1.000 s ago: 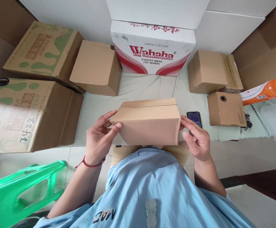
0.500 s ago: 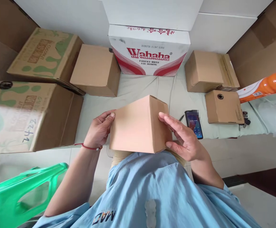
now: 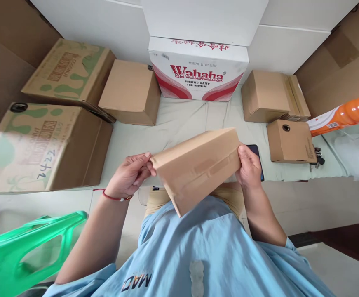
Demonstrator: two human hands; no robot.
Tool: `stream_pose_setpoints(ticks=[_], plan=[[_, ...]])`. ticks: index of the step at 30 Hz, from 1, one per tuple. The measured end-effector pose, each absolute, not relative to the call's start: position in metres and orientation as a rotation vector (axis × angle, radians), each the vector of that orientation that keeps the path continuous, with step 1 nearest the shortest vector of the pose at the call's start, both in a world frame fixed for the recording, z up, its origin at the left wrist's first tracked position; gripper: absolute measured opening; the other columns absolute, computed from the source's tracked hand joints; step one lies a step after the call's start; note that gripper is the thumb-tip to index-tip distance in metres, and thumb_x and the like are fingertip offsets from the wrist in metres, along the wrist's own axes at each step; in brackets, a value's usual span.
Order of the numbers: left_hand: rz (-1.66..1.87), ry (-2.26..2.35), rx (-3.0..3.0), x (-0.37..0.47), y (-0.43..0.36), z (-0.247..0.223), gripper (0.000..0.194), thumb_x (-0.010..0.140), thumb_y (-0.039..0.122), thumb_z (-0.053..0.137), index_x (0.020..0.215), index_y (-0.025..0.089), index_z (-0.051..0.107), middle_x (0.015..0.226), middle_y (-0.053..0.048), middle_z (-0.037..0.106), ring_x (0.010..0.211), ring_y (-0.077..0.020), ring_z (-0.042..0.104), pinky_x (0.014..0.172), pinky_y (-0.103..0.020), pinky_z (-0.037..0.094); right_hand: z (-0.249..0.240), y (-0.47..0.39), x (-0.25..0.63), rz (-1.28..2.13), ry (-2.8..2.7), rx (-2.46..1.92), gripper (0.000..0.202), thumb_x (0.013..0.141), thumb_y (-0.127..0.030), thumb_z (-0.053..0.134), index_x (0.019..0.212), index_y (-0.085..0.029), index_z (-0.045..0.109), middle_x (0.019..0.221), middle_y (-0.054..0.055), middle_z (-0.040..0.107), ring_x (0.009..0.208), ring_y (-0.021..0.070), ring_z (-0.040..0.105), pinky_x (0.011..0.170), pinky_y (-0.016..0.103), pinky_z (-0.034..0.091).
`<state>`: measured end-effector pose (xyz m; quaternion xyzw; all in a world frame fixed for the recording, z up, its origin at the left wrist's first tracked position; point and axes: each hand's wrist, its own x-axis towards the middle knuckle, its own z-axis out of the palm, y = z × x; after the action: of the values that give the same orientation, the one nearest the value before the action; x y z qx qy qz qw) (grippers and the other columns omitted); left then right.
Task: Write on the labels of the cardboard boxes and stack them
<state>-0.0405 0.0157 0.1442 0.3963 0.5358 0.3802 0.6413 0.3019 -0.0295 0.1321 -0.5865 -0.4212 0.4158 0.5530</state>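
A plain brown cardboard box point(image 3: 200, 169) is held tilted in the air in front of my body, its taped face towards me. My left hand point(image 3: 132, 173) pinches the box's left corner between thumb and fingers. At the right end, my right hand point(image 3: 249, 165) grips the edge, thumb on the near side; its other fingers are mostly hidden behind the box. Behind my right hand lies a dark phone point(image 3: 257, 156), partly covered by it.
Two printed coconut cartons point(image 3: 71, 74) and a brown box point(image 3: 126, 88) stand left. A white-red Wahaha carton point(image 3: 200, 78) is at the back. Right are brown boxes point(image 3: 267, 93), a small box point(image 3: 290, 140), keys point(image 3: 320, 156) and an orange object point(image 3: 352, 111). A green stool point(image 3: 9, 251) is lower left.
The box has turned and tipped, so its taped face now shows. My right hand has moved from lying against its side to gripping its right end. The view has shifted slightly.
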Motion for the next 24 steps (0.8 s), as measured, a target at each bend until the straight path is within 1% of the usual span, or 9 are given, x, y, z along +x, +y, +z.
stream_pose_setpoints(ticks=[2,5,8,11,14,17,19,22,24], plan=[[0.847,1.196,0.915,-0.043,0.012,0.150,0.062,0.073,0.074,0.090,0.059,0.019,0.065,0.050,-0.004,0.062,0.031,-0.0039,0.026,0.032,-0.021,0.014,0.122,-0.017,0.296,1.035,-0.840,-1.413,0.056,0.091,-0.076,0.070,0.111,-0.025,0.081,0.118,0.009,0.084,0.120,0.0323,0.076,0.098,0.045,0.064],[0.893,1.208,0.959,-0.048,0.003,0.160,0.067,0.071,0.078,0.090,0.055,0.020,0.060,0.044,0.001,0.049,0.035,-0.0043,0.026,0.036,-0.021,0.012,0.111,0.005,0.287,1.167,-0.736,-1.421,0.052,0.078,-0.073,0.081,0.095,-0.024,0.077,0.100,0.008,0.084,0.101,0.0290,0.078,0.084,0.039,0.064],[0.967,1.238,1.003,-0.053,-0.012,0.168,0.067,0.072,0.075,0.091,0.056,0.020,0.058,0.046,0.003,0.044,0.043,-0.0055,0.027,0.042,-0.022,0.015,0.102,0.028,0.278,1.376,-0.702,-1.404,0.048,0.068,-0.066,0.088,0.087,-0.024,0.073,0.087,0.005,0.080,0.086,0.0262,0.075,0.077,0.038,0.062],[1.164,1.350,1.151,-0.056,-0.028,0.172,0.054,0.085,0.067,0.086,0.068,0.020,0.064,0.057,0.002,0.047,0.053,-0.0094,0.037,0.049,-0.027,0.024,0.093,0.044,0.265,1.537,-0.700,-1.404,0.042,0.063,-0.058,0.090,0.080,-0.024,0.072,0.081,0.004,0.079,0.079,0.0245,0.073,0.072,0.037,0.060],[1.455,1.465,1.380,-0.053,-0.038,0.173,0.040,0.090,0.059,0.084,0.103,0.024,0.070,0.093,-0.002,0.066,0.087,-0.0192,0.063,0.070,-0.035,0.047,0.086,0.050,0.249,1.614,-0.729,-1.404,0.040,0.060,-0.054,0.091,0.078,-0.023,0.075,0.079,0.005,0.079,0.077,0.0240,0.072,0.069,0.036,0.059],[1.513,1.371,1.637,-0.048,-0.042,0.173,0.057,0.090,0.060,0.084,0.134,0.032,0.061,0.140,-0.008,0.063,0.136,-0.0324,0.060,0.105,-0.049,0.055,0.081,0.047,0.238,1.626,-0.764,-1.411,0.042,0.059,-0.055,0.091,0.080,-0.021,0.076,0.079,0.006,0.079,0.077,0.0231,0.072,0.070,0.036,0.059],[1.384,1.318,1.834,-0.043,-0.043,0.171,0.051,0.098,0.064,0.074,0.135,0.030,0.066,0.141,-0.011,0.064,0.137,-0.0343,0.062,0.111,-0.052,0.056,0.078,0.044,0.238,1.583,-0.790,-1.428,0.043,0.062,-0.056,0.090,0.082,-0.020,0.077,0.081,0.006,0.079,0.078,0.0226,0.072,0.073,0.036,0.060],[1.262,1.336,2.035,-0.034,-0.043,0.170,0.046,0.110,0.058,0.053,0.132,0.024,0.075,0.129,-0.014,0.069,0.120,-0.0306,0.069,0.103,-0.047,0.060,0.077,0.039,0.257,1.426,-0.811,-1.466,0.042,0.070,-0.057,0.086,0.089,-0.021,0.076,0.092,0.005,0.080,0.089,0.0220,0.074,0.086,0.037,0.061],[1.235,1.289,2.101,-0.029,-0.040,0.171,0.049,0.112,0.053,0.047,0.140,0.024,0.074,0.128,-0.015,0.068,0.115,-0.0290,0.070,0.097,-0.043,0.062,0.079,0.034,0.283,1.255,-0.853,-1.528,0.037,0.077,-0.054,0.082,0.094,-0.022,0.076,0.097,0.004,0.080,0.095,0.0214,0.073,0.096,0.039,0.058]])
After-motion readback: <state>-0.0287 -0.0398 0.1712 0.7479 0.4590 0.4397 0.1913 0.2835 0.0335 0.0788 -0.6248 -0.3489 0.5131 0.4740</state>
